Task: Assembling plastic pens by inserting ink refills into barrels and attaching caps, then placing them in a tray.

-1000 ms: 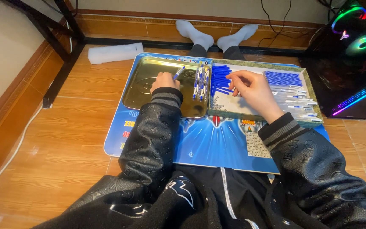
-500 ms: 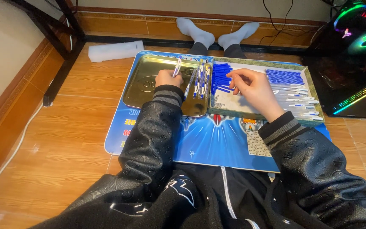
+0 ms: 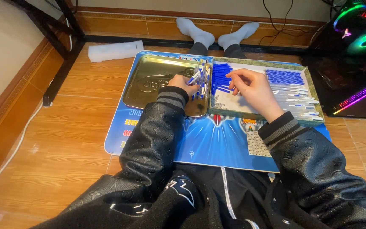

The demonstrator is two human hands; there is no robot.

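My left hand [image 3: 183,84] rests over the right side of a shiny gold metal tray [image 3: 149,80] and is closed around a bunch of blue-and-white pens [image 3: 200,76] standing at the tray's right edge. My right hand [image 3: 253,87] reaches into a shallow box lid [image 3: 261,111] beside it, fingertips pinching at a pile of blue pen caps [image 3: 221,78]. Further right in the lid lie blue refills [image 3: 285,77] and clear pen barrels [image 3: 299,99].
Both trays sit on a blue printed mat [image 3: 217,140] on a wooden floor. Socked feet [image 3: 217,34] stretch out beyond the trays. A white foam block [image 3: 115,51] lies at the back left, a lit computer case [image 3: 354,59] stands right, black table legs [image 3: 58,29] left.
My left hand has shifted a little over the gold tray and the bunch of pens in it has tilted. My right hand stays at the blue caps.
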